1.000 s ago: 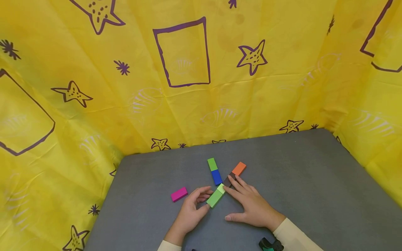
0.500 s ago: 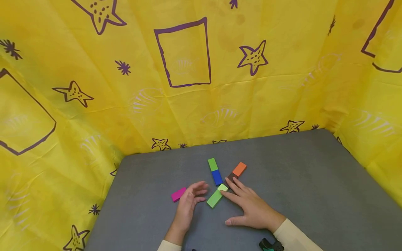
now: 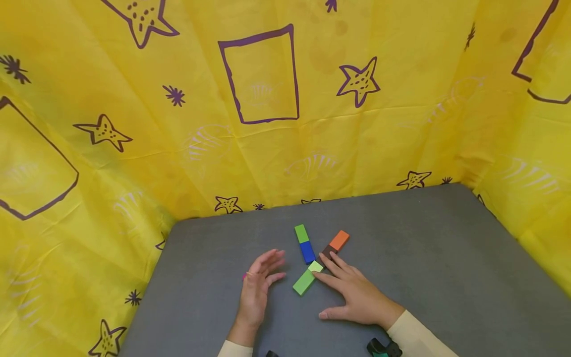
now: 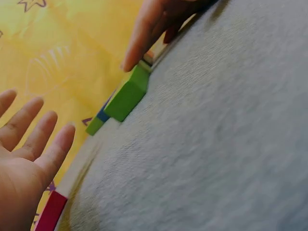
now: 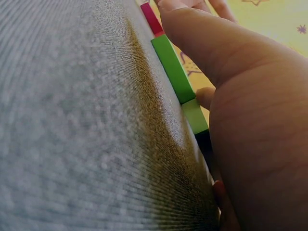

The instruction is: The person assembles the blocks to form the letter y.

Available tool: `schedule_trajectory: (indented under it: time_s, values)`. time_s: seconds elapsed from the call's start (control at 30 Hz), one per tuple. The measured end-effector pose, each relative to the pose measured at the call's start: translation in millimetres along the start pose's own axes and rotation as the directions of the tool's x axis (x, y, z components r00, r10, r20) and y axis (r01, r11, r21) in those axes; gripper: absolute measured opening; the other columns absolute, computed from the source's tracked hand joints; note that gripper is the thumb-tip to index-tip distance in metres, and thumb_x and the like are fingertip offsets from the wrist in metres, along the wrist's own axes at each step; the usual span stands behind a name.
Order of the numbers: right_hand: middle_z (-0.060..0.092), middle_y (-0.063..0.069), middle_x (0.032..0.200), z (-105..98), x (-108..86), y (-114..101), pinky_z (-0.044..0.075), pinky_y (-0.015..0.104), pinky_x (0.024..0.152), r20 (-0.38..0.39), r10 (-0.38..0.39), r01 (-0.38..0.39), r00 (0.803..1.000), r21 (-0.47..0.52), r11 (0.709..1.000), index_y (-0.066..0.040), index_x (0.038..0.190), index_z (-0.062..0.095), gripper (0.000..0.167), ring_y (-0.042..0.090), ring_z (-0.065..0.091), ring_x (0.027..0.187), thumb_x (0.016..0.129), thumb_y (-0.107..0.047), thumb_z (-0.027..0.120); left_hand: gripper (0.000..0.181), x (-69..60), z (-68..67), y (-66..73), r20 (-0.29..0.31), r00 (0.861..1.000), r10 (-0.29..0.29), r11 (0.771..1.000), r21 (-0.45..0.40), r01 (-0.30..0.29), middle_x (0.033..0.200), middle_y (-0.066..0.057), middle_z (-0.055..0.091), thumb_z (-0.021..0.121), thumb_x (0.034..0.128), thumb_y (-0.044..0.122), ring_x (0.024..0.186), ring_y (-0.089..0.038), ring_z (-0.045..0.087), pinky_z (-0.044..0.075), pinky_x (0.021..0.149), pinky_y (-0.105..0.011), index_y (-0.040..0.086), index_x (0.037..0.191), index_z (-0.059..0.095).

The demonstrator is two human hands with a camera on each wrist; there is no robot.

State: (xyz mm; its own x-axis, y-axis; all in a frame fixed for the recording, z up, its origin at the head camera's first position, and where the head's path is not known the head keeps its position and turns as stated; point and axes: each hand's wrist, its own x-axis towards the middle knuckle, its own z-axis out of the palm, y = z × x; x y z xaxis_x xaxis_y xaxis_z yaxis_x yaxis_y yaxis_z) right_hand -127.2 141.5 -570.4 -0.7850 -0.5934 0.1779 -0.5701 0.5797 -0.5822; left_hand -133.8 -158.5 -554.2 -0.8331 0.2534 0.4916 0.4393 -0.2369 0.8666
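Observation:
My left hand (image 3: 255, 295) is held with its fingers apart and nothing in it, just left of the joined blocks. In the head view it covers nearly all of a pink block (image 4: 51, 211), which shows below its fingers in the left wrist view. My right hand (image 3: 359, 292) lies spread, with fingertips on a dark brown block (image 3: 327, 253) and a pale green block (image 3: 315, 266). A longer green block (image 3: 304, 282) adjoins the pale one. An orange block (image 3: 340, 240) continues the brown one. A blue block (image 3: 307, 252) and another green block (image 3: 301, 233) form a second arm.
A grey table (image 3: 401, 238) carries the blocks. Yellow cloth (image 3: 321, 148) with starfish drawings hangs behind and at both sides. A black strapped device (image 3: 384, 348) sits by my right wrist at the bottom edge.
My left hand has left the longer green block and moved left, with its fingers spreading, until it covers the pink block in the head view. My right hand barely shifts.

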Motion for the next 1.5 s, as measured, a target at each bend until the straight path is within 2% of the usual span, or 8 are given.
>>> schedule_trajectory:
  time_s: [0.27, 0.57, 0.8, 1.0, 1.23, 1.5]
  values:
    - [0.022, 0.006, 0.179, 0.3, 0.8, 1.3, 0.031, 0.073, 0.116, 0.004, 0.004, -0.004, 1.0, 0.0, 1.0, -0.027, 0.165, 0.052, 0.089, 0.035, 0.01, 0.165, 0.093, -0.074, 0.073, 0.073, 4.4, -16.4, 7.8, -0.055, 0.997, 0.046, 0.999, 0.006, -0.046, 0.151, -0.034, 0.055, 0.014, 0.1195, 0.041, 0.135, -0.035, 0.06, 0.055, 0.101, -0.046, -0.018, 0.154, 0.039]
    - [0.022, 0.007, 0.179, -0.4, 1.6, -0.2, 0.03, 0.075, 0.115, 0.018, 0.013, -0.013, 1.0, 0.024, 1.0, -0.025, 0.165, 0.053, 0.088, 0.036, 0.01, 0.165, 0.093, -0.072, 0.075, 0.076, 5.3, -40.4, 20.1, -0.141, 0.99, 0.032, 0.998, 0.062, -0.023, 0.151, -0.037, 0.053, 0.015, 0.1191, 0.044, 0.134, -0.042, 0.058, 0.055, 0.101, -0.05, -0.02, 0.153, 0.037]
    - [0.022, 0.007, 0.18, 1.1, 2.5, -0.8, 0.03, 0.075, 0.116, 0.017, 0.012, -0.012, 1.0, 0.032, 0.999, -0.025, 0.165, 0.052, 0.089, 0.036, 0.009, 0.165, 0.093, -0.072, 0.075, 0.075, 3.0, -55.5, 25.5, -0.197, 0.98, 0.033, 0.995, 0.098, -0.014, 0.15, -0.036, 0.055, 0.018, 0.1193, 0.045, 0.133, -0.037, 0.059, 0.054, 0.1, -0.049, -0.019, 0.153, 0.038]
    - [0.021, 0.007, 0.18, 2.6, 2.9, -0.3, 0.03, 0.075, 0.115, 0.019, 0.011, -0.011, 1.0, 0.026, 1.0, -0.026, 0.165, 0.052, 0.089, 0.036, 0.009, 0.165, 0.093, -0.072, 0.075, 0.066, 0.9, -66.3, 32.3, -0.198, 0.979, 0.047, 0.99, 0.138, -0.02, 0.149, -0.037, 0.055, 0.022, 0.1205, 0.035, 0.133, -0.036, 0.06, 0.053, 0.101, -0.047, -0.021, 0.152, 0.038]
    - [0.021, 0.006, 0.18, 2.8, 3.0, -0.5, 0.031, 0.075, 0.115, 0.018, 0.012, -0.012, 1.0, 0.023, 1.0, -0.026, 0.165, 0.052, 0.089, 0.036, 0.009, 0.165, 0.093, -0.073, 0.074, 0.066, -7.7, -79.0, 31.4, -0.221, 0.975, -0.02, 0.979, 0.193, 0.064, 0.149, -0.038, 0.054, 0.021, 0.1212, 0.036, 0.136, -0.039, 0.058, 0.052, 0.103, -0.043, -0.02, 0.154, 0.038]
    - [0.022, 0.006, 0.18, -0.7, 0.2, -0.2, 0.032, 0.075, 0.114, 0.005, 0.005, -0.006, 1.0, 0.022, 1.0, -0.026, 0.165, 0.052, 0.088, 0.036, 0.009, 0.165, 0.093, -0.073, 0.073, 0.07, -19.4, -84.6, 16.3, -0.259, 0.959, -0.113, 0.977, 0.146, 0.154, 0.149, -0.045, 0.048, 0.017, 0.1209, 0.04, 0.135, -0.045, 0.056, 0.053, 0.101, -0.045, -0.017, 0.156, 0.037]
